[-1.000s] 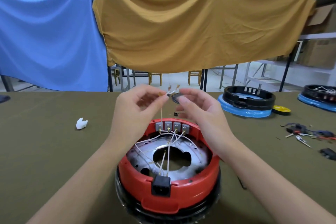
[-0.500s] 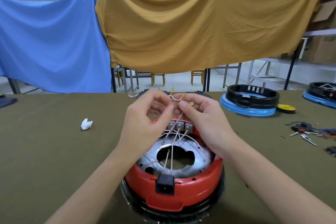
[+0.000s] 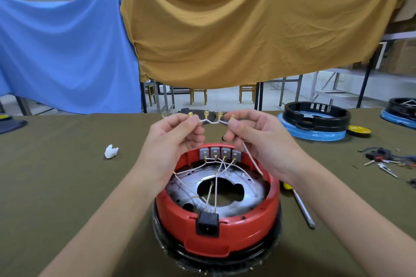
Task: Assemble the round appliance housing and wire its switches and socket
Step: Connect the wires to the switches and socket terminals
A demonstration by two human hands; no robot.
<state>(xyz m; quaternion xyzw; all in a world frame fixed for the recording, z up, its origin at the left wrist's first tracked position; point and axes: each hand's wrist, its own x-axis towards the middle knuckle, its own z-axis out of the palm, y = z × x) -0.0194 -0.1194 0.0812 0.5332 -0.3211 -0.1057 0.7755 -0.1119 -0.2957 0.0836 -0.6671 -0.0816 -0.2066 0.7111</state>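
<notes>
We see an olive-green cloth-covered table [image 3: 56,186] with the round red plastic housing [image 3: 217,229] standing near its front edge on a black base. Four grey switches [image 3: 220,153] line the housing's far inner wall, and a black socket [image 3: 207,224] sits in its near wall. Above it, our left hand [image 3: 173,146] and right hand [image 3: 256,141] each pinch an end of a white wire harness with brass terminals [image 3: 211,119], stretched between them. A screwdriver [image 3: 301,207] lies just right.
</notes>
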